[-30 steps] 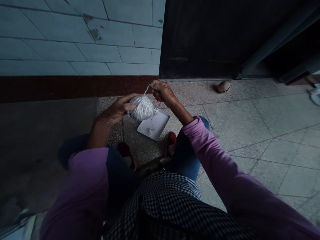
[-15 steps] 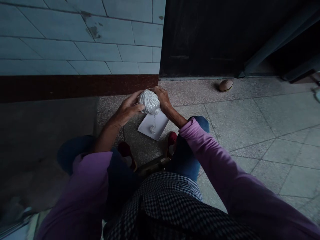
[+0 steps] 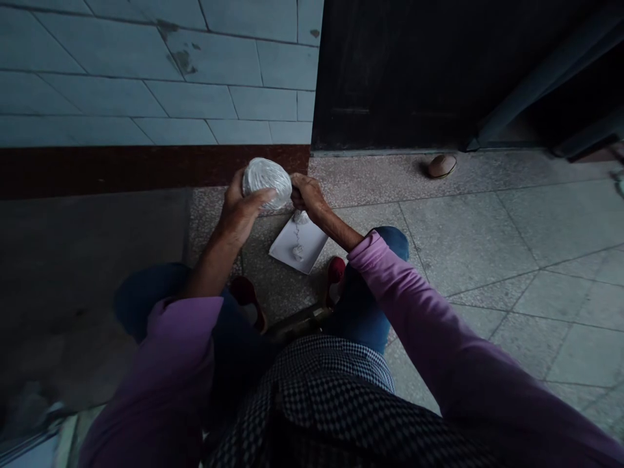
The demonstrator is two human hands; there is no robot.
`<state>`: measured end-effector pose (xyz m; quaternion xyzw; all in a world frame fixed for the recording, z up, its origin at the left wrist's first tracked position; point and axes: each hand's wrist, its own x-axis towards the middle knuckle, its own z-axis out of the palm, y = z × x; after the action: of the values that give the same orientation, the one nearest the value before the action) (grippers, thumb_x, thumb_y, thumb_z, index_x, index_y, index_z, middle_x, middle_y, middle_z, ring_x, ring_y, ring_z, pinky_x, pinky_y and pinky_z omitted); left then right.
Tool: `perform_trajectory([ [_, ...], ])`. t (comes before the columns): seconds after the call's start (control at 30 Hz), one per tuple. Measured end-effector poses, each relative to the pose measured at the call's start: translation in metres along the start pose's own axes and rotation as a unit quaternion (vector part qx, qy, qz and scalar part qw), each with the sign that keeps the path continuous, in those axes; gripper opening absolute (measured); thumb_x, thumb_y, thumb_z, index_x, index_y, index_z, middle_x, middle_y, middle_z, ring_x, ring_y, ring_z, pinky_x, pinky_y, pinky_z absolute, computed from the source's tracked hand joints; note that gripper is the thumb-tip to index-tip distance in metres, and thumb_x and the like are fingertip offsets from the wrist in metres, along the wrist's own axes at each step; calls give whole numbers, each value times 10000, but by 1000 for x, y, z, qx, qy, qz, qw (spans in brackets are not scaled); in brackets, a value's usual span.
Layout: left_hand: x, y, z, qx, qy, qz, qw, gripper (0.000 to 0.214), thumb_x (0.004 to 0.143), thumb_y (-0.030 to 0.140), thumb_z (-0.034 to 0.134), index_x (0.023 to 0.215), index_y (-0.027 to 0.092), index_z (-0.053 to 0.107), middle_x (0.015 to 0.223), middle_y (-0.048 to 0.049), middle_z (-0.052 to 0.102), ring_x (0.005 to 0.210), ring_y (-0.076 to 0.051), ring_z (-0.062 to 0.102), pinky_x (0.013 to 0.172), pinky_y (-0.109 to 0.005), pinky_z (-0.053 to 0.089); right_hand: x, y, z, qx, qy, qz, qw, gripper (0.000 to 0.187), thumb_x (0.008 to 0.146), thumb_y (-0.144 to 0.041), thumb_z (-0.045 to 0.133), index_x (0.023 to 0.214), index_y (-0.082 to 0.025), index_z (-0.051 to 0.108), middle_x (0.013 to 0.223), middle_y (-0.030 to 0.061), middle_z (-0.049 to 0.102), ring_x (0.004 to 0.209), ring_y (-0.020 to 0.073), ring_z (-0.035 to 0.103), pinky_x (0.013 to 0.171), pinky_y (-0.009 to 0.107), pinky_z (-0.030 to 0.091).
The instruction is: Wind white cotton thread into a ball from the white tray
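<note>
A ball of shiny white yarn [image 3: 266,180] rests in my left hand [image 3: 240,209], the thumb across its near side and the fingers behind it. At the ball's right side, my right hand [image 3: 308,195] is closed in a pinch; any strand between its fingertips is too fine to make out. Below both hands, a shallow white box lid or tray [image 3: 283,250] lies on the floor. A small clump of white yarn [image 3: 298,251] sits in it, with a thin wavy strand running up to another white bunch [image 3: 301,217] under my right hand.
A pale tiled wall [image 3: 195,97] and a dark door [image 3: 390,78] stand ahead. A roundish brown object [image 3: 441,166] lies on the floor by the door. My red shoes [image 3: 335,272] flank the tray, and speckled floor tiles [image 3: 468,234] extend to the right.
The ball has moved left and slightly up with my left hand and turned. My right hand has gone from cupping its side to a closed pinch at its edge.
</note>
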<state>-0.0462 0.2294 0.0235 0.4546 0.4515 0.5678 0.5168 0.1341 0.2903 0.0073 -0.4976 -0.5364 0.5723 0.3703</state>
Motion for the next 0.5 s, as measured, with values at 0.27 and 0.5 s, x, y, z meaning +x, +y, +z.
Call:
perform_trajectory([
  [0.27,10,0,-25,15,78,-2,997,887,807,802,990,1462,267,720,1546,-79,855,1571,-401,697,1218,-566,662,-45,-21,8,-193,-207,-145,948,507,1316,-283,817,828,-218,693,869,15,687,932,225,635,982,329,502],
  [0.5,7,-11,-23,139,56,-9,989,1034,658,728,1175,1446,201,764,1435,-120,871,1425,-412,729,1316,-592,584,-47,-61,-31,-137,-142,-207,958,517,1350,-467,789,892,-241,707,923,37,697,967,238,640,991,350,585],
])
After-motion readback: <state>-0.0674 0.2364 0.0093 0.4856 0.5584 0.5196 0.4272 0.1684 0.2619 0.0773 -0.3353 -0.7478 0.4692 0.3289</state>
